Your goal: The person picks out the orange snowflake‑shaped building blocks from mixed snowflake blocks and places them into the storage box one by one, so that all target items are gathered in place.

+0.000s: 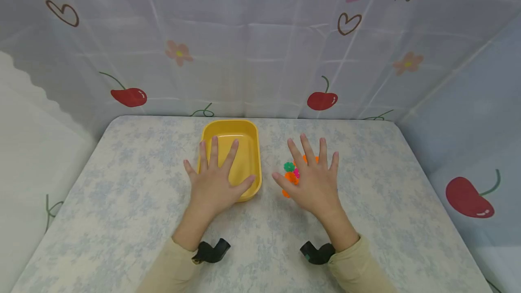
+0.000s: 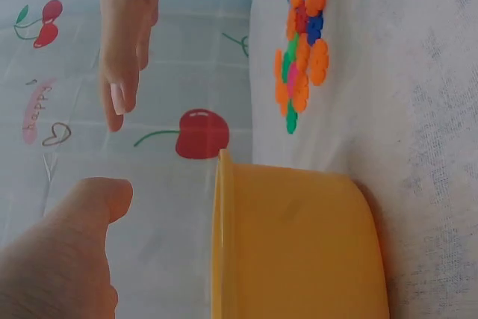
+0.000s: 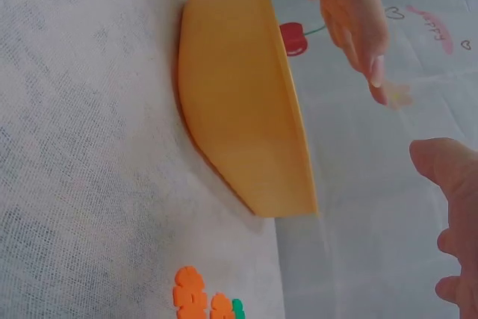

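Note:
My left hand is spread flat in the air over a yellow plastic tub, fingers straight and holding nothing. In both wrist views the tub's side wall stands below hand level. My right hand hovers, fingers splayed, above a small pile of flower-shaped plastic pieces. Those pieces are orange, green, pink, red and blue, and the hand hides part of them in the head view. From the left wrist the whole cluster of pieces shows on the table beyond the tub.
The table wears a pale blue-and-white mottled cover. Behind it hangs a white curtain printed with cherries, hearts and flowers, and similar sheets close off both sides. Black wrist cameras sit at both sleeve cuffs.

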### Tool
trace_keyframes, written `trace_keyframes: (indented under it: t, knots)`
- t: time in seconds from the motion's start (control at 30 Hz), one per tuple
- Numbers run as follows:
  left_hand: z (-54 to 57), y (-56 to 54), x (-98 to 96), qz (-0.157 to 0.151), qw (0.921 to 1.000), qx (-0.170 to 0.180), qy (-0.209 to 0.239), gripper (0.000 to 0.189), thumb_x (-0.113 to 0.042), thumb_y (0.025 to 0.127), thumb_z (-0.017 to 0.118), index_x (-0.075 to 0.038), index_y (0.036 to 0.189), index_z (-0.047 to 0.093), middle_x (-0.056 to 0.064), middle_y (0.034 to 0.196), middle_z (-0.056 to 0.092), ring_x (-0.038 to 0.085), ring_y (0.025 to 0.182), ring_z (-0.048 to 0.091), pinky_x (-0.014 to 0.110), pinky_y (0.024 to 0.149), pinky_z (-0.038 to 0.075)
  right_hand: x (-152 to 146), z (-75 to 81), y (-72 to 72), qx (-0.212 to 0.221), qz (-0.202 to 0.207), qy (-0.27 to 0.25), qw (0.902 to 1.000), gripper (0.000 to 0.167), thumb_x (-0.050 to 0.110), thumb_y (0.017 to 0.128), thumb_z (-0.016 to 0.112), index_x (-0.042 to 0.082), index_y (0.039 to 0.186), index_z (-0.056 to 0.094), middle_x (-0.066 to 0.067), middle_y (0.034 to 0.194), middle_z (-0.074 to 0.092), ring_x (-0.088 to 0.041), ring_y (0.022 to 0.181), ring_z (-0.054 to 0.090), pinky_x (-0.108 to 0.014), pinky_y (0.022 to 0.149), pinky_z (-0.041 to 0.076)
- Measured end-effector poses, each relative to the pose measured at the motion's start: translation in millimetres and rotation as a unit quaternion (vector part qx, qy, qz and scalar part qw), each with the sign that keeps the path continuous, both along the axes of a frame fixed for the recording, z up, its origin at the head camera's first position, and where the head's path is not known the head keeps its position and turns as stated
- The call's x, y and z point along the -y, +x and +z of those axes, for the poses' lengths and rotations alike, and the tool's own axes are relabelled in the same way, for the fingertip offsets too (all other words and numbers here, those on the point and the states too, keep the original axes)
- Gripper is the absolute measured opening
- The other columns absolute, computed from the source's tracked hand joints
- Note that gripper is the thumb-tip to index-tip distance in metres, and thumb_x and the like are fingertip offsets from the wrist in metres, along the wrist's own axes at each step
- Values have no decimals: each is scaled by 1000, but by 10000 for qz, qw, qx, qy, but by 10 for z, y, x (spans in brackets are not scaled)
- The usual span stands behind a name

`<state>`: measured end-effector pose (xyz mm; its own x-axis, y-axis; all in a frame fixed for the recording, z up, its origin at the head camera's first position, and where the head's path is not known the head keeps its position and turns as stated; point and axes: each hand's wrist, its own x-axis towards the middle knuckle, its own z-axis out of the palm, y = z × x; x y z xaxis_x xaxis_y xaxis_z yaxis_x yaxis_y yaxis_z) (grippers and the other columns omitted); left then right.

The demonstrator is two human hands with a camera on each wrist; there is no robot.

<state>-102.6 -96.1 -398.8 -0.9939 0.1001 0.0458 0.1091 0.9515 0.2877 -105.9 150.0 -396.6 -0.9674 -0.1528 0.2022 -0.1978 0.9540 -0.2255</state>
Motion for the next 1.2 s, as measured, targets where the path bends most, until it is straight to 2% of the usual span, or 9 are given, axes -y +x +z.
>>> trace_keyframes:
  t: [0.23, 0.43, 0.6, 0.73, 0.8, 0.87, 1.03, 1.13, 1.2]
  knots:
    - [-88, 4, 172, 89, 9998, 160, 32, 94, -80, 86, 45, -40, 159, 0, 15, 167, -9, 44, 152, -11, 81, 109, 1, -35, -40, -16, 173, -4, 19, 9998, 88, 76, 87, 48, 35, 159, 18, -2, 168, 13, -46, 152, 5, -74, 115, 8]
    - [-154, 39, 374, 185, 9992, 195, 309, 99, -81, 85, 44, -34, 160, -1, 14, 167, -13, 45, 153, -7, 78, 112, 4, -149, -66, -56, 383, -63, 30, 9992, 86, 67, 90, 54, 29, 160, 19, -7, 167, 18, -45, 152, 10, -69, 117, 17]
    - [-282, 76, 539, 281, 9949, 456, 851, 108, -83, 84, 44, -25, 160, -5, 14, 165, -17, 42, 153, -8, 71, 117, 8, -345, -182, -162, 159, 40, -157, 9997, 76, 50, 94, 60, 19, 157, 32, -14, 159, 36, -47, 144, 31, -68, 110, 33]
    - [-414, 109, 635, 350, 9844, 763, 1545, 115, -83, 81, 49, -22, 159, -10, 14, 166, -13, 39, 154, -5, 70, 116, 17, -487, -293, -281, 315, 44, -283, 9991, 62, 37, 97, 61, 12, 151, 42, -19, 147, 49, -46, 131, 45, -64, 102, 43]
    - [-492, 126, 672, 307, 9755, 873, 1996, 117, -78, 82, 56, -23, 159, -13, 13, 167, -10, 38, 155, -1, 70, 115, 20, -538, -340, -341, 517, 29, -260, 9983, 57, 32, 99, 60, 11, 149, 45, -20, 142, 52, -46, 126, 48, -62, 98, 46]
    - [-575, 138, 702, 177, 9617, 942, 2567, 118, -69, 83, 64, -28, 157, -17, 11, 168, -4, 36, 155, 7, 67, 116, 23, -584, -388, -403, 683, 47, -182, 9975, 53, 28, 100, 59, 10, 148, 46, -22, 139, 54, -48, 122, 49, -61, 96, 47]
    - [-763, 124, 727, -238, 9080, 885, 4088, 117, -41, 83, 80, -40, 157, -12, 0, 166, 16, 26, 145, 34, 53, 116, 31, -661, -488, -567, 861, 119, -18, 9962, 48, 21, 100, 60, 12, 146, 50, -21, 135, 55, -46, 116, 51, -57, 90, 50]
    - [-838, 102, 713, -368, 8869, 775, 4538, 116, -32, 83, 82, -38, 158, -6, -4, 164, 19, 20, 141, 37, 36, 115, 34, -684, -537, -652, 882, 201, 26, 9959, 45, 18, 99, 62, 14, 143, 54, -19, 129, 57, -42, 109, 51, -52, 84, 51]
    - [-868, 94, 698, -380, 8791, 780, 4687, 116, -30, 83, 82, -38, 158, -5, -7, 164, 16, 18, 142, 36, 22, 112, 34, -697, -567, -692, 922, 260, 57, 9954, 42, 17, 98, 63, 14, 139, 58, -18, 125, 58, -40, 104, 50, -50, 81, 50]
